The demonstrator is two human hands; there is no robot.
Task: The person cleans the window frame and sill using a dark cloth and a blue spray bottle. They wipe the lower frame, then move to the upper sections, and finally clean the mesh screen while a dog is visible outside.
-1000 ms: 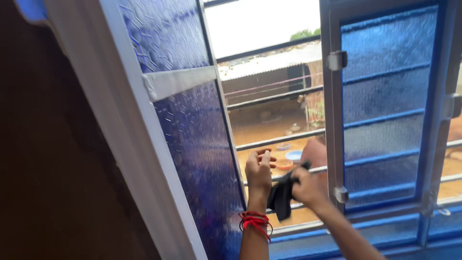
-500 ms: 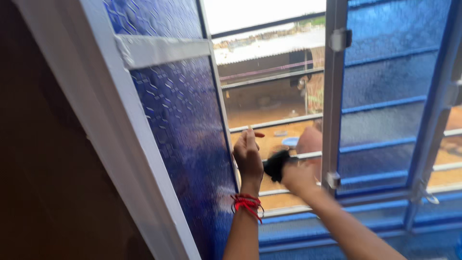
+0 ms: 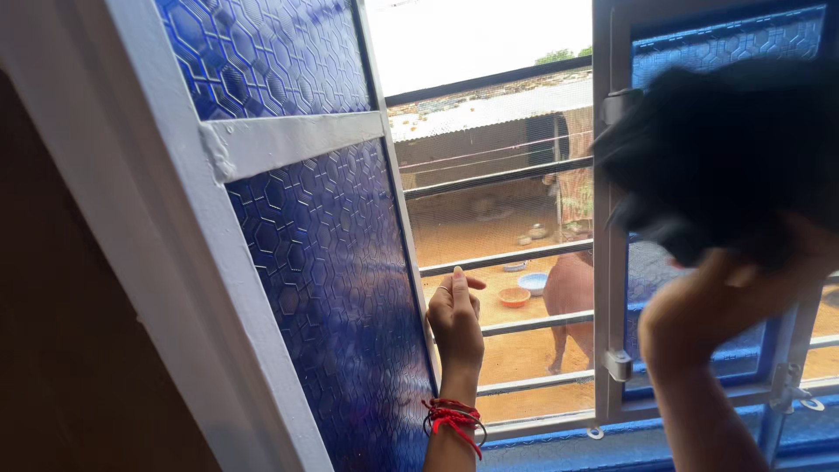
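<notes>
My left hand (image 3: 455, 319), with red threads at the wrist, rests against the edge of the open blue patterned-glass window panel (image 3: 341, 288), fingers extended upward. My right hand (image 3: 712, 306) is raised close to the camera at the right, blurred, gripping a black cloth (image 3: 717, 157) that covers much of the right window panel (image 3: 786, 52). The horizontal window bars (image 3: 498, 179) span the opening between both panels.
The white-grey window frame (image 3: 166, 262) runs diagonally at the left beside a dark wall. Outside lie an orange dirt yard, bowls (image 3: 524, 288), a brown animal (image 3: 570, 293) and a low building with a metal roof. A latch (image 3: 619, 363) sits on the right panel's frame.
My right hand lifted the black cloth off the bar, up and toward the camera at the right. My left hand stayed at the left panel's edge. The view tilted slightly.
</notes>
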